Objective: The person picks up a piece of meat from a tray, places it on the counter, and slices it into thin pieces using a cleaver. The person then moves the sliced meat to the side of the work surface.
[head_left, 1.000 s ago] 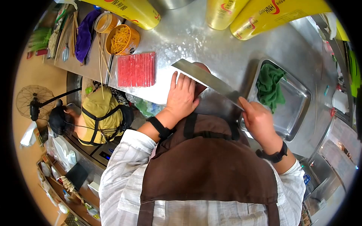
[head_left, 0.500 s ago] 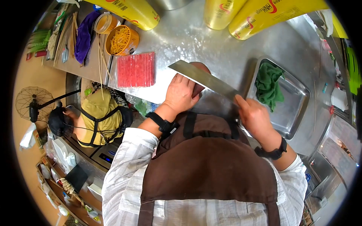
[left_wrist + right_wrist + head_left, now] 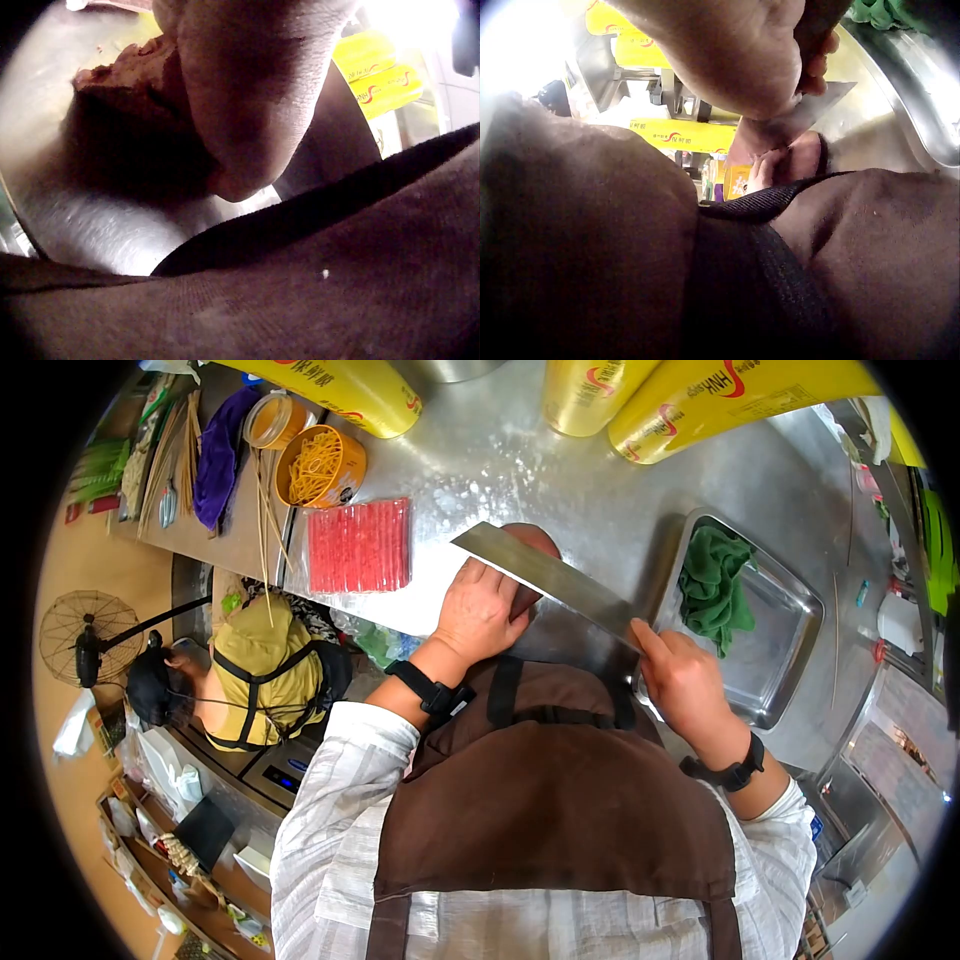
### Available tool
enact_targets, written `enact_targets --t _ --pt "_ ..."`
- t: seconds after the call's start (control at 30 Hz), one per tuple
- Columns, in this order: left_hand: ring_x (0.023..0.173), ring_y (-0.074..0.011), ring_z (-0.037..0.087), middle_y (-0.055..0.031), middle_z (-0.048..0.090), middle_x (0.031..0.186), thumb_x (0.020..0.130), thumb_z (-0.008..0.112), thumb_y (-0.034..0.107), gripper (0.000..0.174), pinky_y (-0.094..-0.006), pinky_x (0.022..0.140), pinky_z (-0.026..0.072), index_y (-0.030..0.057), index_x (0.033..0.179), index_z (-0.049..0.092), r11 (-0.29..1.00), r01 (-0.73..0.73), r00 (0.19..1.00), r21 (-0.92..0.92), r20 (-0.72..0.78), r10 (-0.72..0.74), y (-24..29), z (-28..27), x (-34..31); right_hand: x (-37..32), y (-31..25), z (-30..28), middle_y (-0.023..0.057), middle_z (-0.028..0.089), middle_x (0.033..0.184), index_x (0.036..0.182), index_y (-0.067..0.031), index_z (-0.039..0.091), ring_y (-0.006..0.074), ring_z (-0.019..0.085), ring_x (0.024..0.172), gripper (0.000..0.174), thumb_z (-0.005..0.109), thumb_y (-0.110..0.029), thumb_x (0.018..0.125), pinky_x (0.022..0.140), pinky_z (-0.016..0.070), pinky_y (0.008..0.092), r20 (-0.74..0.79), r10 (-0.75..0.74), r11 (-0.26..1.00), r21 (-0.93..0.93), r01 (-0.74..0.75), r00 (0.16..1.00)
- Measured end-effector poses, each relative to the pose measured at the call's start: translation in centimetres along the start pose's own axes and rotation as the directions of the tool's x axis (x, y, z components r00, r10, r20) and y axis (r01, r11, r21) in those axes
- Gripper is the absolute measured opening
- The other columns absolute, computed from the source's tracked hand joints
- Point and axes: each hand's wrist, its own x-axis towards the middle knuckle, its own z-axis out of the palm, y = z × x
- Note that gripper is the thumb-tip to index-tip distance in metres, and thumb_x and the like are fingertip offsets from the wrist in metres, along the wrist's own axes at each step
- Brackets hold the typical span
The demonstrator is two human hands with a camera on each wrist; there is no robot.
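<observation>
From left to right on the metal tabletop (image 3: 610,495), I have a round orange tub (image 3: 348,478) of yellow shreds, then a flat clear packet of red sticks (image 3: 358,545). Neither is touched by my hands.

Next is my left hand (image 3: 482,608). Its fingers are bent and, with the thumb, grip the left side of a reddish-brown, rough-topped block (image 3: 535,540), apparently meat. The block sits on the near part of the tabletop, in front of my apron. My fingertips are partly hidden.

A broad, rectangular steel cleaver (image 3: 550,575) crosses the block at a slant. I cannot tell how deep its edge sits. My right hand (image 3: 685,678) is closed firmly around its handle, forefinger against the blade.

At far right stands a rectangular steel tray (image 3: 775,655) holding a crumpled green cloth (image 3: 716,590).

I judge the step in hand to be slicing the block. The next move calls for a steady, controlled stroke, with the left fingertips tucked clear of the edge and the block held firm against slipping.
</observation>
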Motion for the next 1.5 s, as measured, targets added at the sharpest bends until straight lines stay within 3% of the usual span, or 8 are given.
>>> enact_targets --t 0.27,0.4,0.5,0.83,1.03,1.17,1.2,1.5 --pt "0.123 -0.042 0.045 -0.0255 0.046 0.132 0.06 0.083 0.026 0.078 -0.0474 0.107 0.0366 -0.0023 0.125 0.052 0.998 0.041 0.996 -0.044 -0.076 -0.045 0.6 -1.5 0.0 -0.2 0.0 -0.2 0.0122 0.058 0.077 0.118 -0.006 0.06 0.0321 0.061 0.073 0.039 0.065 -0.004 0.079 0.064 0.0501 0.0423 -0.022 0.066 0.991 0.114 -0.064 0.998" --pt "0.127 -0.0413 0.04 -0.0241 0.043 0.136 0.058 0.088 0.031 0.091 -0.0487 0.109 0.0319 -0.0023 0.131 0.045 0.931 0.258 0.943 -0.258 -0.141 -0.301 0.1 -1.1 -1.6 -1.0 0.0 0.4 0.014 0.06 0.077 0.117 -0.0052 0.062 0.0338 0.061 0.072 0.035 0.063 -0.003 0.082 0.065 0.0495 0.0426 -0.045 0.162 0.964 0.222 -0.149 0.986" --pt "0.128 -0.0403 0.04 -0.0227 0.047 0.133 0.058 0.088 0.033 0.092 -0.0485 0.109 0.0315 -0.002 0.132 0.046 0.906 0.351 0.935 -0.235 0.034 -0.353 -0.7 -1.2 -3.3 -1.6 -0.2 0.9 0.0163 0.062 0.08 0.115 -0.004 0.064 0.0356 0.062 0.073 0.031 0.062 -0.003 0.085 0.066 0.05 0.0418 -0.076 0.232 0.936 0.29 -0.201 0.97" --pt "0.113 -0.0383 0.049 -0.0194 0.052 0.118 0.066 0.077 0.015 0.072 -0.0473 0.1 0.0367 -0.0022 0.128 0.047 0.944 0.271 0.948 -0.188 -0.118 -0.296 0.2 0.4 -4.0 -3.7 -1.5 2.0 0.0193 0.063 0.082 0.115 -0.003 0.065 0.0367 0.062 0.073 0.028 0.061 -0.005 0.088 0.066 0.0495 0.041 -0.107 0.316 0.893 0.368 -0.258 0.943" --pt "0.11 -0.0322 0.051 -0.0138 0.053 0.113 0.072 0.062 0.003 0.058 -0.0445 0.097 0.0369 0.0014 0.128 0.048 0.97 0.179 0.948 0.167 -0.292 -0.125 0.8 -1.0 -3.8 -5.2 -2.2 1.9 0.0185 0.061 0.08 0.118 -0.0037 0.065 0.0356 0.06 0.07 0.03 0.061 -0.005 0.088 0.064 0.048 0.0396 -0.186 0.334 0.906 0.335 -0.26 0.924" --pt "0.113 -0.0287 0.051 -0.0112 0.054 0.117 0.076 0.058 0.004 0.051 -0.0402 0.096 0.0382 0.0043 0.127 0.052 0.994 -0.021 0.994 0.106 -0.102 0.032 1.4 0.2 -5.3 -6.1 -2.5 2.4 0.0175 0.061 0.08 0.119 -0.0031 0.064 0.0339 0.059 0.069 0.03 0.061 -0.005 0.089 0.065 0.0479 0.039 -0.227 0.347 0.901 0.349 -0.256 0.91" --pt "0.112 -0.0301 0.051 -0.0119 0.054 0.12 0.068 0.075 0.011 0.068 -0.0413 0.095 0.039 0.0056 0.131 0.05 0.988 -0.057 0.993 0.141 -0.091 0.07 1.9 -0.5 -5.2 -6.3 -2.6 2.5 0.0176 0.061 0.08 0.118 -0.0029 0.064 0.0338 0.06 0.07 0.03 0.061 -0.005 0.089 0.065 0.0482 0.0388 -0.212 0.351 0.899 0.348 -0.265 0.912" --pt "0.117 -0.0362 0.053 -0.0153 0.057 0.125 0.071 0.077 0.006 0.058 -0.043 0.099 0.0433 0.0053 0.124 0.054 0.947 0.11 0.976 -0.3 -0.146 -0.16 0.2 -2.3 -6.1 -7.6 -4.8 2.6 0.0182 0.064 0.083 0.116 -0.002 0.065 0.0337 0.062 0.072 0.028 0.062 -0.004 0.088 0.067 0.0501 0.0369 -0.181 0.391 0.882 0.354 -0.311 0.903"
